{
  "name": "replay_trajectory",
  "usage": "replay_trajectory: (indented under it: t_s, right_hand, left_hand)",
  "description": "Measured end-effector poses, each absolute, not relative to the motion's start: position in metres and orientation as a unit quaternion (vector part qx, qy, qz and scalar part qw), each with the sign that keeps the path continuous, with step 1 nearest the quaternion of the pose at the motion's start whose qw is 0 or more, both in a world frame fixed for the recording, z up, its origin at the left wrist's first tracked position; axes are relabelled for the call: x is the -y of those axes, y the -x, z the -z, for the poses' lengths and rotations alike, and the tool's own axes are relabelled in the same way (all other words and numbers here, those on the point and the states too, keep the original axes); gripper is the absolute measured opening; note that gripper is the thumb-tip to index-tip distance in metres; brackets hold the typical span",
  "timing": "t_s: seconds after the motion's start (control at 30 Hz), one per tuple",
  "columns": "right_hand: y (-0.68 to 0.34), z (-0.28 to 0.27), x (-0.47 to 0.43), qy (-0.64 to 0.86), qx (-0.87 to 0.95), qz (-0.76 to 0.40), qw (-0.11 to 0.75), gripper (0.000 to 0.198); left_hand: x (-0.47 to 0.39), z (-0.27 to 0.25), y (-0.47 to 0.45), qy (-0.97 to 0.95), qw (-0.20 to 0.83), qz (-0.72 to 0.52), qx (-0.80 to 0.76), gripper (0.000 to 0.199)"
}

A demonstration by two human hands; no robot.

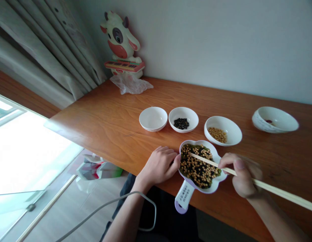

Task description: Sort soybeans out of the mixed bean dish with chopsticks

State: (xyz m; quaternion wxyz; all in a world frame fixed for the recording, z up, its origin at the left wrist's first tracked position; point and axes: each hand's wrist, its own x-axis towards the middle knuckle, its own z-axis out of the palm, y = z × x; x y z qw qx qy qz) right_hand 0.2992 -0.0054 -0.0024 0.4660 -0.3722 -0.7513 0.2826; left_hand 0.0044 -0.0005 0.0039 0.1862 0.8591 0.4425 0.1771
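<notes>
A white, flower-shaped dish (216, 179) with a lilac edge and a short handle lies at the table's front edge. It holds mixed beans (196, 168): yellow, black and some green. My right hand (244, 173) is closed on a pair of chopsticks (272, 189), whose tips are among the beans near the dish's left side. Curled on the tabletop left of the dish is my left hand (161, 166), with its thumb at the rim. I see nothing in its fingers. Behind the dish stand a bowl of yellow beans (218, 134) and a bowl of black beans (181, 123).
A white bowl (153, 117) with nothing visible inside stands left of the black beans. Another bowl (267, 122) at the right holds something reddish. A cow toy keyboard (123, 47) and a plastic bag (130, 84) sit at the back. A grey cable (112, 198) crosses my left forearm.
</notes>
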Motion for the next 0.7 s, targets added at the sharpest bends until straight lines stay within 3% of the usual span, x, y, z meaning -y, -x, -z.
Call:
replay_trajectory:
  t_s: [0.7]
  right_hand:
    - [-0.2968, 0.0036, 0.0, 0.391, 0.683, -0.339, 0.516, 0.066]
  left_hand:
    - [-0.0007, -0.0045, -0.005, -0.859, 0.182, -0.187, -0.441, 0.044]
